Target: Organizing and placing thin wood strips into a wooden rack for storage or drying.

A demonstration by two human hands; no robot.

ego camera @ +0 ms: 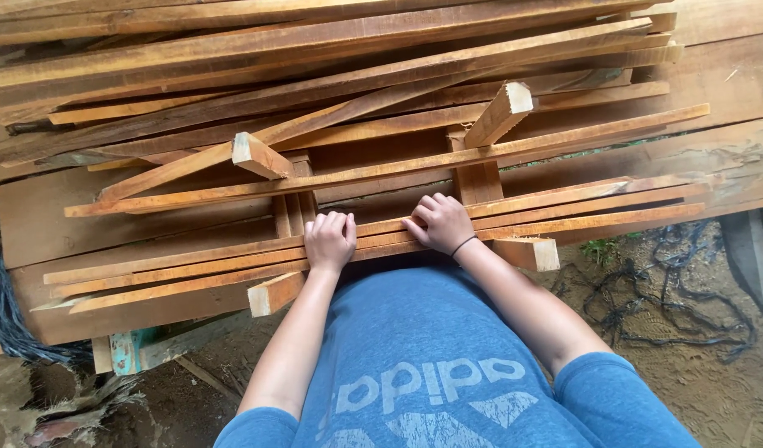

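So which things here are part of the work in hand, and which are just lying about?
In hand:
left hand
right hand
thin wooden slats under both hands
cross blocks supporting them

Lying about:
stacked planks behind
dark cable on the ground
blue rope

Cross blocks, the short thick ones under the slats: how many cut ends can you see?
4. One pale end upper right, one upper left, one by the right hand, one below the left hand. More may lie hidden under the slats.

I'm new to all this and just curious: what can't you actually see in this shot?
Head view only:
- Palms of the left hand and right hand: face down on the long thin reddish-brown wooden slats.
- What carries the slats: covered by them.
- Stack of brown planks: cut off at the top edge.
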